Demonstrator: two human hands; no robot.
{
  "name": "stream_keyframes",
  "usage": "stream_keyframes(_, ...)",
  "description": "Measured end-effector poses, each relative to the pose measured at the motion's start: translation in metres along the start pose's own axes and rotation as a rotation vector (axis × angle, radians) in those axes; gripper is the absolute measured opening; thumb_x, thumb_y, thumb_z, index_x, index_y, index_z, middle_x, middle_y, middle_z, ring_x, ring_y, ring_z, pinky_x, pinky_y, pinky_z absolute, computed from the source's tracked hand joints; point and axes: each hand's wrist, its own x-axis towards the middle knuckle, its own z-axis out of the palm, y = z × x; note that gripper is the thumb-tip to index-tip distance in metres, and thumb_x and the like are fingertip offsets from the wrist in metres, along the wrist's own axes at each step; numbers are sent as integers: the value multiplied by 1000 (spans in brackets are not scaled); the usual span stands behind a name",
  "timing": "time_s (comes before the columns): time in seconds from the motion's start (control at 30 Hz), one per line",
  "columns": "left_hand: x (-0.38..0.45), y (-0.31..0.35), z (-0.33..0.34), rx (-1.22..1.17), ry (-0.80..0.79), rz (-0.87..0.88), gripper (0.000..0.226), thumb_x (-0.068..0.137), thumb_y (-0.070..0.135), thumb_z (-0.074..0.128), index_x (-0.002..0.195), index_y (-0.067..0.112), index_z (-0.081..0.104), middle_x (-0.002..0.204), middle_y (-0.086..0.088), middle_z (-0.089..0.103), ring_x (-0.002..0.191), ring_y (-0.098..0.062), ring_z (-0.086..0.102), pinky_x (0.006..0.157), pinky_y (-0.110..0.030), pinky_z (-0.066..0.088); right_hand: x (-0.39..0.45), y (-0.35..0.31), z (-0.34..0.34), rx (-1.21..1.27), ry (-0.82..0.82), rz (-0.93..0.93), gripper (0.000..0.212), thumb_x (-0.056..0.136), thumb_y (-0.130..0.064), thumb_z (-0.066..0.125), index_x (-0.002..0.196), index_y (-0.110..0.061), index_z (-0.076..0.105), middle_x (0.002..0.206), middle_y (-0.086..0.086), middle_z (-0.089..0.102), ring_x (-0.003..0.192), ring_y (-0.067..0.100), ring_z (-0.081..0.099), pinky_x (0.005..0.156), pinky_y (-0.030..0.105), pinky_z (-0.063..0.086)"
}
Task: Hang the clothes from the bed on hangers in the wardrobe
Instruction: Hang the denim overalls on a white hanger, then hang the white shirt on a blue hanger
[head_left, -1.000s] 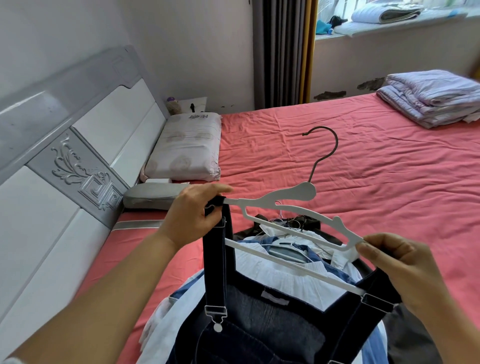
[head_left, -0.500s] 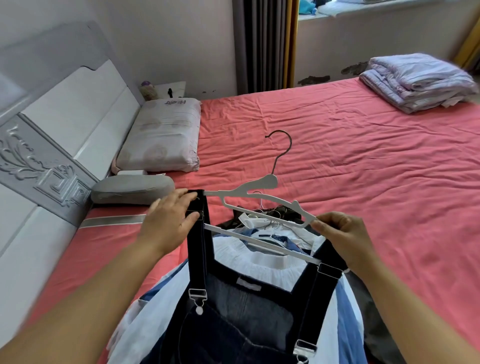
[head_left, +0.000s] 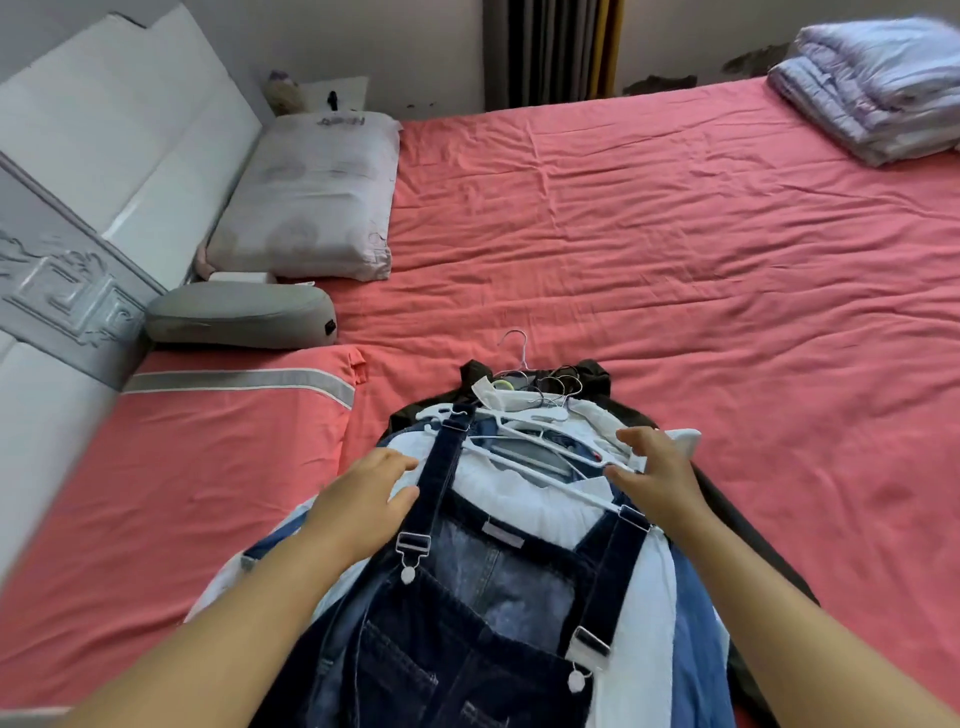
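Dark denim overalls (head_left: 467, 623) hang by their straps on a white hanger (head_left: 524, 452), which lies flat on a pile of clothes (head_left: 644, 571) on the red bed (head_left: 623, 260). The pile holds white and blue garments with several more hangers, their hooks (head_left: 519, 353) bunched at its far end. My left hand (head_left: 363, 499) rests with relaxed fingers on the pile beside the left strap. At the hanger's right end, my right hand (head_left: 654, 473) touches it with thumb and fingers spread loosely.
Along the grey and white headboard (head_left: 104, 208) on the left lie a pale pillow (head_left: 311, 197), a grey cushion (head_left: 239, 317) and a red pillow (head_left: 218, 441). Folded lilac bedding (head_left: 872, 93) sits at the far right corner. Dark curtains (head_left: 550, 52) hang behind the bed.
The hanger with the overalls came down from the air onto the clothes pile. My left hand let go of its left end, and my right hand loosened its grip. The view tilted downward.
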Motion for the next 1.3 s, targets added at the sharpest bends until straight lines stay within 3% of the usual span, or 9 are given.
stream_keyframes(0.17, -39, -12, -2, -51, 0, -68, 36, 95, 31, 50, 129, 23, 53, 137, 8, 47, 125, -11, 44, 99, -27, 36, -54, -43, 20, -22, -117, -169, 25, 79, -13, 72, 103, -10, 64, 90, -2, 60, 88, 16, 55, 81, 29, 44)
stream_keyframes(0.37, -134, -48, -19, -37, 57, -167, 43, 90, 46, 47, 127, 26, 54, 135, 11, 49, 128, -10, 40, 104, -27, 33, -129, -127, 56, -77, -286, -433, 33, 84, -21, 69, 115, -13, 61, 101, -10, 56, 96, 10, 53, 87, 22, 42)
stream_keyframes(0.47, -208, -73, -28, -38, 77, -253, 40, 92, 43, 47, 129, 29, 52, 141, 14, 42, 130, -8, 38, 102, -28, 36, -182, -173, 82, -82, -340, -573, 33, 84, -26, 68, 115, -18, 62, 98, -17, 54, 92, 3, 52, 86, 21, 43)
stream_keyframes(0.6, -336, -108, -34, -83, 159, -405, 36, 94, 42, 47, 129, 35, 50, 127, 15, 54, 112, -7, 53, 90, -25, 43, -274, -229, 129, -72, -480, -723, 26, 83, -30, 68, 108, -22, 64, 86, -18, 57, 83, 3, 53, 78, 17, 44)
stream_keyframes(0.77, -499, -136, -35, -144, 321, -576, 34, 93, 44, 50, 126, 37, 53, 117, 19, 58, 101, 1, 55, 81, -17, 42, -407, -282, 184, -72, -640, -892, 16, 81, -30, 69, 96, -23, 69, 67, -11, 58, 65, 5, 53, 65, 19, 46)
stream_keyframes(0.9, -625, -155, -30, -222, 413, -733, 33, 92, 42, 52, 124, 37, 55, 108, 17, 60, 94, -2, 57, 80, -19, 45, -518, -315, 225, -58, -794, -1043, 14, 78, -31, 70, 90, -23, 69, 65, -11, 58, 63, 7, 53, 61, 27, 48)
stream_keyframes(0.97, -682, -163, -24, -221, 464, -809, 33, 92, 44, 52, 124, 37, 55, 108, 17, 60, 94, -2, 57, 74, -12, 41, -569, -327, 242, -43, -876, -1092, 15, 76, -34, 67, 86, -23, 68, 64, -10, 58, 62, 9, 54, 60, 30, 49)
stream_keyframes(1.07, -772, -166, -11, -254, 528, -961, 33, 92, 44, 51, 125, 38, 54, 111, 20, 59, 98, 0, 55, 78, -14, 41, -647, -340, 270, -21, -1017, -1176, 26, 72, -47, 60, 85, -26, 68, 64, -14, 57, 63, 8, 54, 60, 25, 47)
stream_keyframes(1.3, -949, -143, 33, -351, 720, -1421, 33, 91, 42, 53, 122, 32, 58, 96, 21, 55, 88, 0, 55, 79, -20, 45, -797, -367, 314, -34, -1360, -1491, 13, 80, -34, 71, 90, -28, 67, 61, -11, 56, 67, 6, 55, 60, 17, 42)
